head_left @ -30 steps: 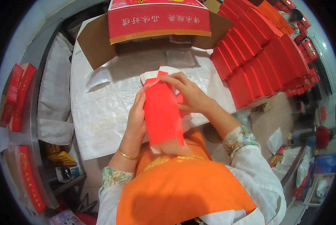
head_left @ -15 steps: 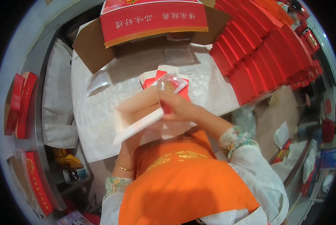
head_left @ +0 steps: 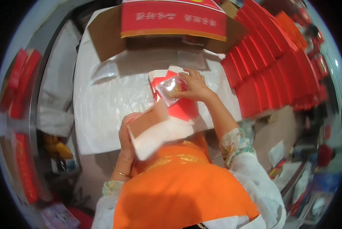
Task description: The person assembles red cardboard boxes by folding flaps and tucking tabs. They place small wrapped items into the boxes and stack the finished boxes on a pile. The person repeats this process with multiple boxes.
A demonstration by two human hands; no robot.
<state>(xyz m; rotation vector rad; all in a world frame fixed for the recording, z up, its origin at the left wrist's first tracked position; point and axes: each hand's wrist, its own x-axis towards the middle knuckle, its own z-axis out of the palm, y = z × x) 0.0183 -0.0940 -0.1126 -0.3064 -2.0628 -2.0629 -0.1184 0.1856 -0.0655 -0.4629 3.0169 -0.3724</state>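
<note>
My left hand (head_left: 126,133) is wrapped round the left side of an open carton (head_left: 155,131), white outside with a tan inner wall showing, tilted over the table's near edge. My right hand (head_left: 198,86) is closed on a clear plastic packet (head_left: 173,89) with a round golden piece and a bit of red inside. That packet is just beyond the carton, over a stack of flat red and white cartons (head_left: 184,110) on the table. The fingertips of my left hand are partly hidden behind the carton.
A large red cardboard box (head_left: 174,19) with brown flaps stands open at the far side of the white-covered table (head_left: 98,114). Rows of red boxes (head_left: 270,72) stand at the right. Clear plastic pieces (head_left: 105,71) lie near the box, and red boxes (head_left: 24,82) sit far left.
My right hand has left the carton's side and moved away and right with the packet. The carton has tipped in my left hand, so its opening faces differently. The whole view has shifted slightly.
</note>
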